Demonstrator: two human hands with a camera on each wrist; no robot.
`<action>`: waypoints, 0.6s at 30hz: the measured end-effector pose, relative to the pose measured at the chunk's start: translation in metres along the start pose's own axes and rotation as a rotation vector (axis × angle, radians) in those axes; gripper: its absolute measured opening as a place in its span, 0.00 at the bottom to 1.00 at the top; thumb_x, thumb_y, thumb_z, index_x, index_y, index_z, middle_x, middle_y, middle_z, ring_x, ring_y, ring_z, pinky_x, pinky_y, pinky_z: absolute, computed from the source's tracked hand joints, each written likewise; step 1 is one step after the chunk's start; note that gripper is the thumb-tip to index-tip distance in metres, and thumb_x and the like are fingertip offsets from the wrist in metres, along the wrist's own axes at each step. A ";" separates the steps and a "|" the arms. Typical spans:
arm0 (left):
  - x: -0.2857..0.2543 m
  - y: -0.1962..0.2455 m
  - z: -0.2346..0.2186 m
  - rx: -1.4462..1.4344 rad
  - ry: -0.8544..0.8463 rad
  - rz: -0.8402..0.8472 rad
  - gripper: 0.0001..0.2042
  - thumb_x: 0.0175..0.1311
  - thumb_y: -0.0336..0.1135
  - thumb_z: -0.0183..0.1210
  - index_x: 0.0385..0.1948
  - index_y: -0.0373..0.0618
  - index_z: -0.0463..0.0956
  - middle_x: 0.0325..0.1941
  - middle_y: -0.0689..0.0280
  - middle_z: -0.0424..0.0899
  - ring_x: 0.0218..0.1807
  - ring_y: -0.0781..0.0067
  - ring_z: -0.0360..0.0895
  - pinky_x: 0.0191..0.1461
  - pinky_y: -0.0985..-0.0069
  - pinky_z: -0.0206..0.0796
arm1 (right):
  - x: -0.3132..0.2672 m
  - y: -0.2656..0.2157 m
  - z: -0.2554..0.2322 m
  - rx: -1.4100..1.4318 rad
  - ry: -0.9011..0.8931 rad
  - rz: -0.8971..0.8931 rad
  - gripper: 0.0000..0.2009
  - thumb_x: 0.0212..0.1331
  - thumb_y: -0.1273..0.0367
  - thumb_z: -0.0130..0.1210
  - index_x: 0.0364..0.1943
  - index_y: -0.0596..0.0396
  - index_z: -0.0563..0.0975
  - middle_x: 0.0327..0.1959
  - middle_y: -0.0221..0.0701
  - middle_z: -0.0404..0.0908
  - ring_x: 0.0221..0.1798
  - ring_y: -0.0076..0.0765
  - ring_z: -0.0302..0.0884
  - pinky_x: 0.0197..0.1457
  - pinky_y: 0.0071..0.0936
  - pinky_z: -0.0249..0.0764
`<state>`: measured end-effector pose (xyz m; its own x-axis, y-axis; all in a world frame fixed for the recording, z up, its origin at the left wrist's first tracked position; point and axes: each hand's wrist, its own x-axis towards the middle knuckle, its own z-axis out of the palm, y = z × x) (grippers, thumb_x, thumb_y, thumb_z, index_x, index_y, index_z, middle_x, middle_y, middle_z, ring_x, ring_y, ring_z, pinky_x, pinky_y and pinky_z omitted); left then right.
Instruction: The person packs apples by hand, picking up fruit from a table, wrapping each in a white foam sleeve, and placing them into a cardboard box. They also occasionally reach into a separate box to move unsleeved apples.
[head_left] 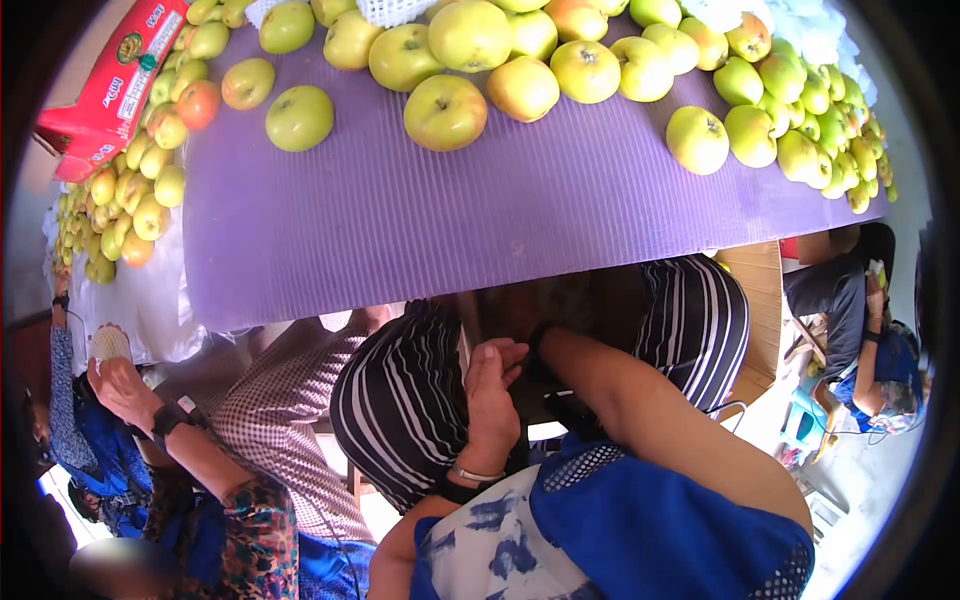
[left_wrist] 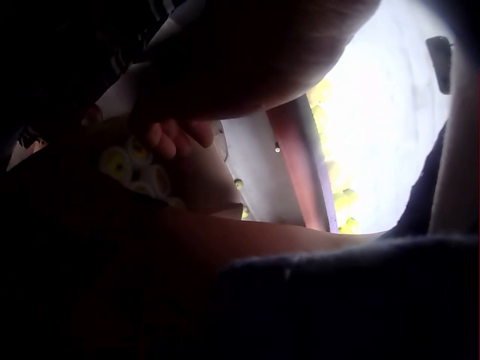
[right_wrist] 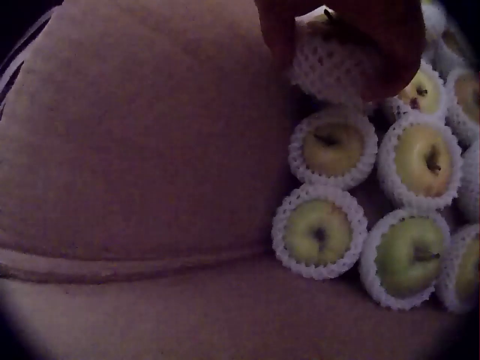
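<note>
In the right wrist view my right hand (right_wrist: pixel 394 41) grips an apple in a white foam net (right_wrist: pixel 334 71) from above. Right below it, several net-wrapped apples (right_wrist: pixel 405 259) stand in rows inside a cardboard box (right_wrist: pixel 150 150), stems mostly up. The head view shows my right forearm (head_left: pixel 620 385) reaching under the table edge, the hand lost in shadow. My left hand (head_left: pixel 492 405) is raised beside that forearm, fingers loosely bent and holding nothing. Its fingers also show in the left wrist view, where wrapped apples (left_wrist: pixel 124 163) lie in the dim box beyond.
A purple ribbed tabletop (head_left: pixel 450 220) spans the front, with loose apples (head_left: pixel 445 112) along its far side. More apples are heaped at right (head_left: pixel 800 110) and left. A red carton (head_left: pixel 125 80) stands at upper left. One person's hand (head_left: pixel 125 390) is close on the left; another person sits at right.
</note>
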<state>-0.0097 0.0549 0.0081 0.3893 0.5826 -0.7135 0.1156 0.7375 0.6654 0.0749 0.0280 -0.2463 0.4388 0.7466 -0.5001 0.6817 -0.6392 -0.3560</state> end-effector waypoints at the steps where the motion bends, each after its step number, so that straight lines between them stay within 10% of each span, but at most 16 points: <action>1: 0.000 0.000 0.000 0.005 -0.017 -0.011 0.17 0.65 0.46 0.37 0.41 0.42 0.67 0.40 0.61 0.75 0.46 0.71 0.70 0.49 0.73 0.58 | 0.001 0.000 0.000 0.000 0.004 -0.002 0.11 0.47 0.65 0.50 0.29 0.59 0.75 0.37 0.45 0.75 0.43 0.46 0.73 0.46 0.37 0.67; 18: -0.002 -0.001 0.005 0.036 -0.184 -0.055 0.16 0.66 0.44 0.36 0.38 0.42 0.68 0.39 0.63 0.75 0.46 0.73 0.70 0.49 0.75 0.58 | -0.013 -0.005 0.002 0.015 0.041 0.025 0.12 0.46 0.66 0.50 0.31 0.60 0.74 0.36 0.46 0.75 0.41 0.49 0.73 0.45 0.37 0.68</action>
<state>-0.0058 0.0513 0.0101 0.5412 0.4671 -0.6992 0.1724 0.7522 0.6360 0.0644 0.0218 -0.2398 0.4796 0.7372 -0.4759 0.6618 -0.6600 -0.3555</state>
